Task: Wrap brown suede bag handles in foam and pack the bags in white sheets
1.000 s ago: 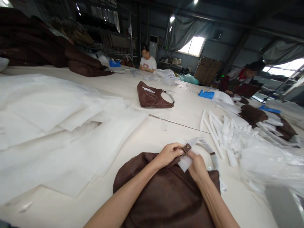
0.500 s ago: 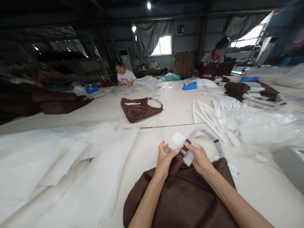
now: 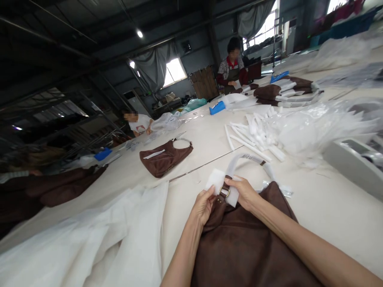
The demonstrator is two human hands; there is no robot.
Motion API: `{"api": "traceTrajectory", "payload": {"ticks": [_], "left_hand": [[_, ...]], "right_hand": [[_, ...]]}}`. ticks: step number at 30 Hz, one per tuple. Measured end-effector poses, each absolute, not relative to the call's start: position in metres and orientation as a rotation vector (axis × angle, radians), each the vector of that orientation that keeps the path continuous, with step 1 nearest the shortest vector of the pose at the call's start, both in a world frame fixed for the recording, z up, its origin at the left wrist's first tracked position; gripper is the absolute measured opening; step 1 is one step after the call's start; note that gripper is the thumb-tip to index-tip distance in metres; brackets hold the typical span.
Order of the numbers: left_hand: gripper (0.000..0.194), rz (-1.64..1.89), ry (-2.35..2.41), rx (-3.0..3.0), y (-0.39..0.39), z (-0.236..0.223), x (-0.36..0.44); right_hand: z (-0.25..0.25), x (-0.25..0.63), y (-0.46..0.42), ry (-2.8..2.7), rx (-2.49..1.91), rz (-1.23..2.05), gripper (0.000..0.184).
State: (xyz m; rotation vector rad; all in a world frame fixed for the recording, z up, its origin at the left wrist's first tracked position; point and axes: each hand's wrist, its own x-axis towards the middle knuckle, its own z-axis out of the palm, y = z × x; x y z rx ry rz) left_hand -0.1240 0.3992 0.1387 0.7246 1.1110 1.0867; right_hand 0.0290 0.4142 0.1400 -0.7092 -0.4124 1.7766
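A dark brown handbag point(image 3: 248, 247) lies before me, its handle point(image 3: 271, 171) wrapped in white padding and arching away. Behind the brass buckle point(image 3: 224, 192) at the near end of the handle is a white foam sheet point(image 3: 214, 179), sticking out on both sides. My left hand point(image 3: 205, 205) pinches the foam's left edge between thumb and fingers, beside the buckle. With its thumb on the strap just above the buckle, my right hand point(image 3: 243, 193) grips the handle strap and the foam behind it; its fingertips are hidden.
Another brown handbag point(image 3: 166, 157) lies farther off. White sheets point(image 3: 125, 235) spread at left. Foam tubes point(image 3: 254, 135), clear plastic bags point(image 3: 326, 123) and a grey box point(image 3: 353, 163) are at right. Blue tape dispensers point(image 3: 217, 107) stand farther back, near two co-workers.
My view has tilted and swung right. My left hand's fingers, spread before with the thumb near the buckle, have closed on the foam sheet's left edge. My right hand still grips the strap.
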Motion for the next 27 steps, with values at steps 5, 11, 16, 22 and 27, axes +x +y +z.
{"api": "traceTrajectory", "payload": {"ticks": [5,11,16,22,27], "left_hand": [[0.052,0.999,1.086,0.872,0.4,0.151,-0.114],[0.046,1.008,1.044,0.962,0.405,0.154,-0.102],[0.05,0.998,0.986,0.904,0.407,0.146,-0.103],[0.051,1.031,0.938,0.854,0.41,0.141,-0.105],[0.049,1.038,0.941,0.905,0.411,0.137,-0.105]], "right_hand": [[0.145,0.034,0.411,-0.45,-0.704,1.77,0.038],[0.141,0.064,0.403,-0.683,-0.829,1.77,0.038],[0.107,0.114,0.399,-1.423,-1.092,1.259,0.061],[0.099,0.131,0.422,-2.256,-0.62,0.101,0.054],[0.116,0.122,0.444,-2.352,-0.302,-0.052,0.026]]}}
